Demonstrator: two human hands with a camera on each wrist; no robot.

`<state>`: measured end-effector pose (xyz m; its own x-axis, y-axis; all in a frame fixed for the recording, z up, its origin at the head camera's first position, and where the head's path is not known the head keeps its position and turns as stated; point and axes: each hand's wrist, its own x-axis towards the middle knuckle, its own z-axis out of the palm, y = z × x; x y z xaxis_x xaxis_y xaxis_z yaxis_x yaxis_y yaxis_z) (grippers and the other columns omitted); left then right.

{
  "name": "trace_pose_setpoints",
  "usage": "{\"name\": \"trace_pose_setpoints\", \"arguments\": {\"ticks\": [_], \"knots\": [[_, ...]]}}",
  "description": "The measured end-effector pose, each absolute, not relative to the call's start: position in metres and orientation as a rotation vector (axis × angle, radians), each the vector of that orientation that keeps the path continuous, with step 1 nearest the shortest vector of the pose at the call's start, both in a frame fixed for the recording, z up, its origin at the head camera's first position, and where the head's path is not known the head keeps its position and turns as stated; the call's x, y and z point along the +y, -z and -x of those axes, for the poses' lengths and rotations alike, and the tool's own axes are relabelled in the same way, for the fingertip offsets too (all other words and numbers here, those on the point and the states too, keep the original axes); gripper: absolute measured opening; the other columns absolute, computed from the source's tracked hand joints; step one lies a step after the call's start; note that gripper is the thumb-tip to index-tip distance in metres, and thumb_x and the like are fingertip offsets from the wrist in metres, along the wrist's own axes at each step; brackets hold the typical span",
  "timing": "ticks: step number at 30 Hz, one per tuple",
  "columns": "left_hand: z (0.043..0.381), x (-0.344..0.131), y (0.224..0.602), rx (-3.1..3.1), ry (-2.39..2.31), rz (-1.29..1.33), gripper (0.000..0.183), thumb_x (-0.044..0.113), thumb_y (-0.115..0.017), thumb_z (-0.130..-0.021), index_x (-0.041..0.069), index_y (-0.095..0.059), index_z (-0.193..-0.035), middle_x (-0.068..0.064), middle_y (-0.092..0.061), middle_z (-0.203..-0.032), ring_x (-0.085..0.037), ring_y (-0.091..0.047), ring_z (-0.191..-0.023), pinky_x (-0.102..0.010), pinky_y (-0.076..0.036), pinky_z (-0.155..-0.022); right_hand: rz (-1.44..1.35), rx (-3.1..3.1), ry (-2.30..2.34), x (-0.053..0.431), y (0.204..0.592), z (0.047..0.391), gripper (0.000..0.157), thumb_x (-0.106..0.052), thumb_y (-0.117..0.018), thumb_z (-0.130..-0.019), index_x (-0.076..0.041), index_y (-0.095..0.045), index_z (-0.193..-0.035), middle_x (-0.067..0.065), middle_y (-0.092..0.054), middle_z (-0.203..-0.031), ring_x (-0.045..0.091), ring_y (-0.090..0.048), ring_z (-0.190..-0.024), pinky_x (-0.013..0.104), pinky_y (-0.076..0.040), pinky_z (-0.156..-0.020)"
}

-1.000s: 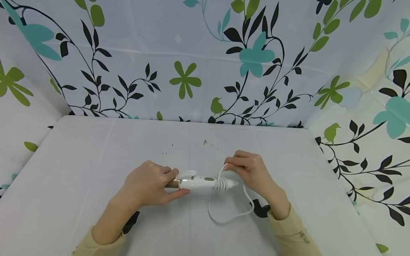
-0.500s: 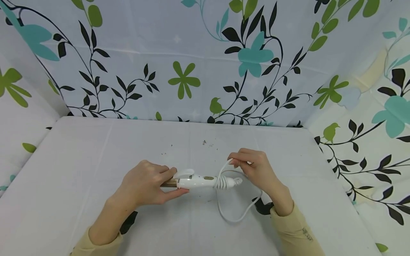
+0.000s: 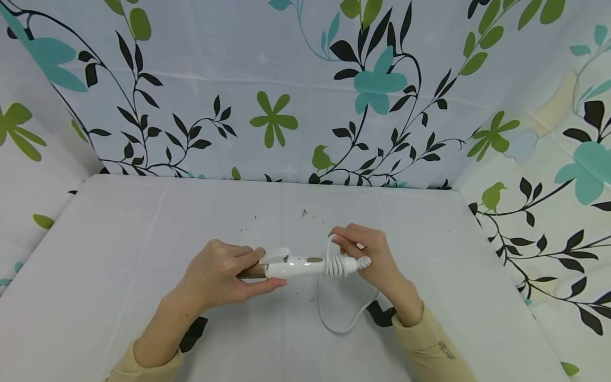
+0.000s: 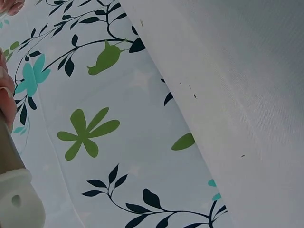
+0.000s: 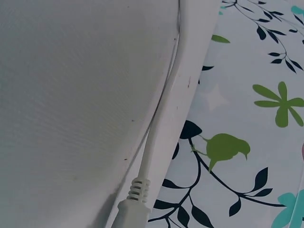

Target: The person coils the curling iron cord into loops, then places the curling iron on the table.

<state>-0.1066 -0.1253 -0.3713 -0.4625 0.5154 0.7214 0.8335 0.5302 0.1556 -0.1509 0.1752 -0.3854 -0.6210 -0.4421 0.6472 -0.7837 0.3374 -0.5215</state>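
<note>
A curling iron (image 3: pixel 296 267) with a white handle and gold-brown barrel is held level above the table. My left hand (image 3: pixel 215 276) grips it by the barrel, thumb along the underside near the white clamp lever (image 3: pixel 275 254). White cord (image 3: pixel 337 265) is wound in several turns around the handle's right end. My right hand (image 3: pixel 367 254) pinches the cord just above those turns, and a loose loop hangs below. In the left wrist view, the barrel (image 4: pixel 9 152) and white collar show at the left edge. The right wrist view shows a ribbed cord sleeve (image 5: pixel 137 190).
A white cloth-covered table (image 3: pixel 143 228) lies beneath, with small dark crumbs (image 3: pixel 305 213) beyond the hands. A patterned curtain (image 3: pixel 215 69) with leaves and flowers encloses the back and sides. Dark shapes (image 3: pixel 193 333) show beside both forearms.
My right hand drew the cord out rightward, then came back left against the handle. The turns on the handle now look fuller. My left hand keeps its grip on the curling iron.
</note>
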Motion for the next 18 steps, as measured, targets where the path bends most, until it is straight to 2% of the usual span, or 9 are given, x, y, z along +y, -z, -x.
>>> {"name": "trace_pose_setpoints", "arguments": {"ticks": [4,7,10,13,16,18], "knots": [[0.107,-0.124,0.371,-2.141,0.672,1.06,0.052,0.059,-0.065,-0.089,0.009,-0.069,-0.078,0.012,-0.051,-0.052,0.004,-0.033,-0.043,-0.012,-0.027,-0.043,-1.023,-2.269,-1.263,0.172,0.388,0.149,0.017,0.006,-0.068,-0.09,-0.01,-0.072,-0.095,-0.004,-0.054,-0.067,0.006,-0.047,-0.06,0.018,-0.037,-0.052],[0.108,-0.123,0.371,-2.155,0.672,1.031,0.055,0.062,-0.061,-0.089,0.009,-0.069,-0.077,0.011,-0.051,-0.052,0.003,-0.033,-0.043,-0.012,-0.027,-0.042,-0.947,-2.344,-1.369,0.171,0.388,0.146,0.014,0.003,-0.065,-0.093,-0.007,-0.073,-0.099,-0.003,-0.056,-0.069,0.006,-0.048,-0.06,0.02,-0.038,-0.051],[0.108,-0.122,0.372,-2.166,0.652,0.993,0.06,0.067,-0.053,-0.092,0.01,-0.068,-0.076,0.01,-0.051,-0.052,0.002,-0.033,-0.042,-0.013,-0.028,-0.042,-0.837,-2.427,-1.475,0.17,0.388,0.143,0.015,0.0,-0.063,-0.096,-0.001,-0.073,-0.107,0.003,-0.062,-0.073,0.006,-0.049,-0.057,0.022,-0.041,-0.05],[0.108,-0.121,0.372,-2.163,0.638,0.96,0.062,0.068,-0.05,-0.092,0.011,-0.065,-0.074,0.009,-0.051,-0.051,0.001,-0.034,-0.042,-0.013,-0.027,-0.041,-0.701,-2.497,-1.587,0.168,0.388,0.14,0.022,0.0,-0.063,-0.096,0.005,-0.07,-0.116,0.012,-0.068,-0.082,0.006,-0.049,-0.055,0.023,-0.043,-0.049],[0.108,-0.119,0.372,-2.164,0.633,0.935,0.059,0.068,-0.05,-0.093,0.014,-0.06,-0.071,0.01,-0.045,-0.05,0.001,-0.031,-0.042,-0.014,-0.023,-0.042,-0.584,-2.55,-1.666,0.166,0.388,0.139,0.026,-0.001,-0.062,-0.096,0.007,-0.067,-0.12,0.014,-0.068,-0.082,0.007,-0.049,-0.056,0.023,-0.042,-0.051],[0.107,-0.118,0.373,-2.174,0.636,0.912,0.058,0.068,-0.051,-0.093,0.015,-0.054,-0.067,0.01,-0.04,-0.05,0.001,-0.028,-0.043,-0.014,-0.02,-0.043,-0.539,-2.573,-1.681,0.164,0.388,0.139,0.027,-0.003,-0.062,-0.097,0.006,-0.067,-0.122,0.013,-0.065,-0.075,0.007,-0.048,-0.055,0.023,-0.042,-0.052]]}}
